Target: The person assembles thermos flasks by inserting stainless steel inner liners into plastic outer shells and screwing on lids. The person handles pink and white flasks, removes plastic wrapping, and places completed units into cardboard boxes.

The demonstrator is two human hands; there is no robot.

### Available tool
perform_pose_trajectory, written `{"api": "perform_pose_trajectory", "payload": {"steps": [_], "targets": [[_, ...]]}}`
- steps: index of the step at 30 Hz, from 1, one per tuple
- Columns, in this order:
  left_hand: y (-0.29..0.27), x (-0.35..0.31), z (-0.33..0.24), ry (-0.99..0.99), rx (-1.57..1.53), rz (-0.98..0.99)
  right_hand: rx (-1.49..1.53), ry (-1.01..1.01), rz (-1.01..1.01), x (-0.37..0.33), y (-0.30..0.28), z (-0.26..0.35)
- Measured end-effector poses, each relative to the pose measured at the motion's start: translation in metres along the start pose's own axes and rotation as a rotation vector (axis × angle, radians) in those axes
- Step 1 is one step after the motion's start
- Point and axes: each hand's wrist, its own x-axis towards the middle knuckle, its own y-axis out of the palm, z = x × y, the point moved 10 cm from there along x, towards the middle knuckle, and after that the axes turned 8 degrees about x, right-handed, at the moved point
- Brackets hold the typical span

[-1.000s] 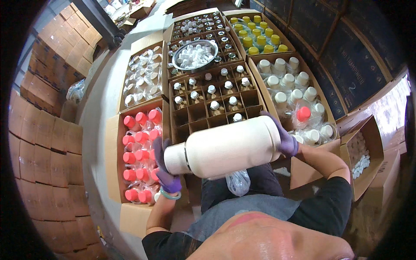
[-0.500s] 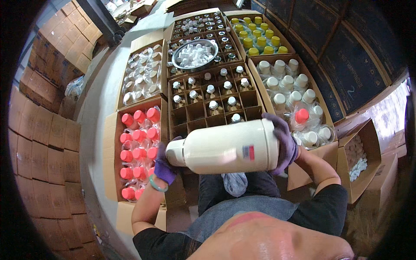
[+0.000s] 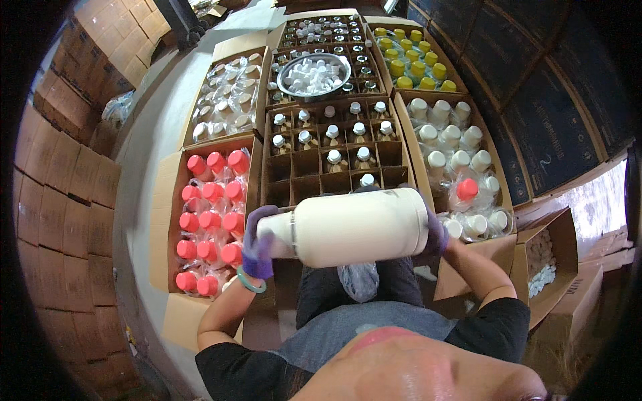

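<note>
A large cream-white thermos flask [image 3: 361, 227] is held sideways in front of my body, its narrow capped end to the left and its base to the right. My left hand [image 3: 257, 246], in a purple glove and slightly blurred, is wrapped around the cap end. Against the base presses my gloved right hand [image 3: 437, 234], its fingers mostly hidden behind the flask. Just beyond the flask stands a divided cardboard box [image 3: 286, 175] with several white-capped bottles [image 3: 332, 134] in its compartments; some nearer compartments have none.
A metal basin [image 3: 279, 87] of white caps sits on another divided box farther back. Left are boxes of red-topped flasks [image 3: 210, 220] and pale-topped ones [image 3: 227, 100]. On the right are yellow-topped [image 3: 414, 57] and white-topped flasks [image 3: 451, 137]. Stacked cartons [image 3: 60, 220] line the left.
The flask has rolled in my hands, so its small coloured label is now out of sight. My right hand has slipped further behind the base. The view has shifted slightly.
</note>
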Motion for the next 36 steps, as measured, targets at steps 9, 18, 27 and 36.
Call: {"api": "perform_pose_trajectory", "payload": {"steps": [9, 18, 27, 36], "targets": [[-0.013, 0.0, 0.074, -0.291, -0.068, 0.063, -0.821, -0.816, 0.252, -0.021, 0.054, 0.076], [-0.007, 0.003, 0.02, 0.146, -0.134, -0.075, -0.134, -0.074, -0.035, -0.003, -0.015, -0.008], [0.004, 0.0, 0.021, 0.084, -0.237, -0.076, 0.537, 0.363, -0.206, -0.022, -0.073, -0.135], [-0.002, -0.009, 0.059, -0.124, -0.163, -0.143, -0.126, -0.335, 0.067, -0.003, 0.014, -0.002]]}}
